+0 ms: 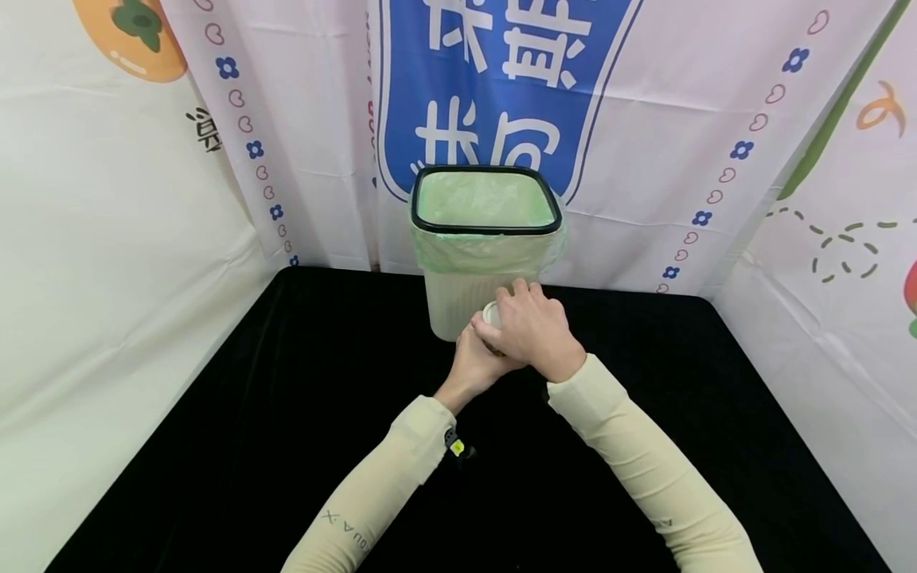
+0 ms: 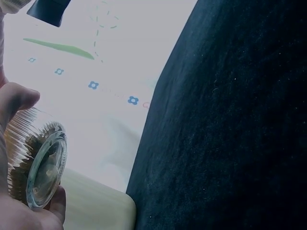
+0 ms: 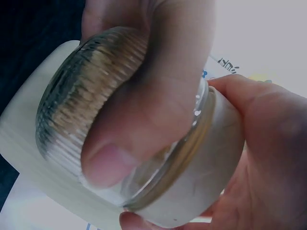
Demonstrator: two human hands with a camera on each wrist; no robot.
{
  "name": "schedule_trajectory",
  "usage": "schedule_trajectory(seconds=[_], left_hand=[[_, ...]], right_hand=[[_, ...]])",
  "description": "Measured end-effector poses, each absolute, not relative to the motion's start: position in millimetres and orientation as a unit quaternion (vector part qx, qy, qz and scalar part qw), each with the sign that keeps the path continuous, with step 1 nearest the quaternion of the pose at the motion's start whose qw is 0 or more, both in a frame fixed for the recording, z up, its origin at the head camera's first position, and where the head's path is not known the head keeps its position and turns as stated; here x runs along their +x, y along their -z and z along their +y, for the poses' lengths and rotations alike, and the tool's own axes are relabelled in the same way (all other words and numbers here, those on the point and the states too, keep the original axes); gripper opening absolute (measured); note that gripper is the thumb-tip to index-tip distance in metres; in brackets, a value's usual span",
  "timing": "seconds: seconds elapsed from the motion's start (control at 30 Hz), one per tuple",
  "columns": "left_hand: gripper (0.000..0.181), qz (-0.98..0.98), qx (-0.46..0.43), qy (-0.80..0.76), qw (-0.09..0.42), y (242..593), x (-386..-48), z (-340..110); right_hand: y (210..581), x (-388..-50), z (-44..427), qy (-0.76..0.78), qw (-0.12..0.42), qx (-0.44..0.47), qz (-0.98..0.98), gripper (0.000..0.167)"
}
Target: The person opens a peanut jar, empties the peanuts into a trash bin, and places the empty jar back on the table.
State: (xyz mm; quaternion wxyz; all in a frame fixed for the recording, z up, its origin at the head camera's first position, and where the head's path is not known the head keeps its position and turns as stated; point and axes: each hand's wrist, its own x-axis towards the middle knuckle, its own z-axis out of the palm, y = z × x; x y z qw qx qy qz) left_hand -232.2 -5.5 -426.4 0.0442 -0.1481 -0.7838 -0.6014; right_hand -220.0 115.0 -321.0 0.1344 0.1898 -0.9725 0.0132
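A ribbed clear glass jar (image 3: 86, 100) with brown contents in it is held up off the table in front of the bin. My left hand (image 1: 474, 362) grips the glass body, its thumb pressed along the side. Around the jar's white lid (image 3: 211, 163), my right hand (image 1: 533, 326) curls its fingers and thumb. The lid sits at the jar's mouth; whether it is loose I cannot tell. In the left wrist view the round glass base (image 2: 47, 170) faces the camera, and the jar lies tilted.
Just behind the hands stands a cream bin (image 1: 447, 298) with a black rim (image 1: 487, 231) and a pale green liner (image 1: 444, 253). A black cloth (image 1: 286, 414) covers the table. Printed white curtains (image 1: 645, 143) enclose the back and both sides.
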Motion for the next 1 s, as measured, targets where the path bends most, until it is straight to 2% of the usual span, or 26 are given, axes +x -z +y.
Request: schedule_trajectory(seconds=[0.53, 0.8, 1.0], left_hand=[[0.083, -0.761, -0.164, 0.627, 0.027, 424.6, -231.7, -9.6], [0.082, -0.768, -0.171, 0.615, 0.047, 424.1, -233.8, -10.2], [0.087, -0.774, -0.155, 0.612, 0.036, 423.4, -232.1, -9.6]], right_hand=[[324.6, -226.0, 122.6, -0.026, 0.175, 0.262, -0.949, 0.042], [320.0, -229.1, 126.2, -0.036, 0.150, 0.280, -0.948, 0.046], [319.3, -227.2, 126.1, -0.031, 0.160, 0.263, -0.951, 0.052]])
